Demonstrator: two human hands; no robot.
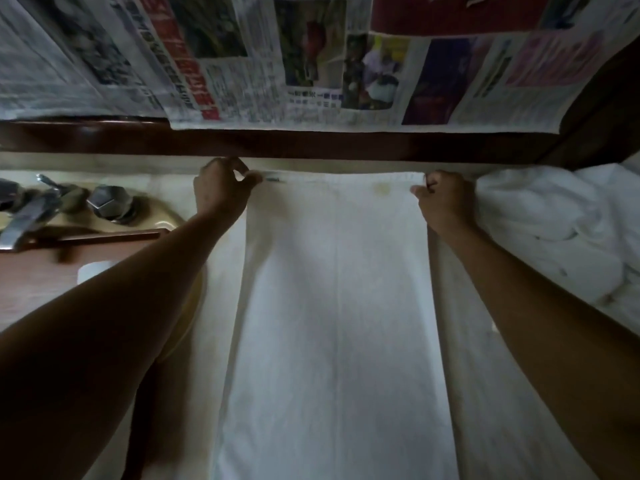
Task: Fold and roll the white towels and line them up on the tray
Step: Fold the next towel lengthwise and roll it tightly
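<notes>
A white towel (336, 306) lies stretched flat on the counter, running from the back edge down to the frame's bottom, with a crease along its middle. My left hand (221, 188) pinches its far left corner. My right hand (443, 199) pinches its far right corner. A small yellowish stain shows near the far edge between my hands. A heap of crumpled white towels (561, 230) lies to the right of my right arm. A brown wooden tray (41, 271) sits at the left, partly hidden by my left forearm, with a small white roll (93, 270) on it.
A metal faucet (31, 209) with faceted knobs stands over a beige sink at the far left, behind the tray. A dark wooden ledge (311, 143) runs along the back of the counter. Newspaper sheets (277, 64) cover the wall above it.
</notes>
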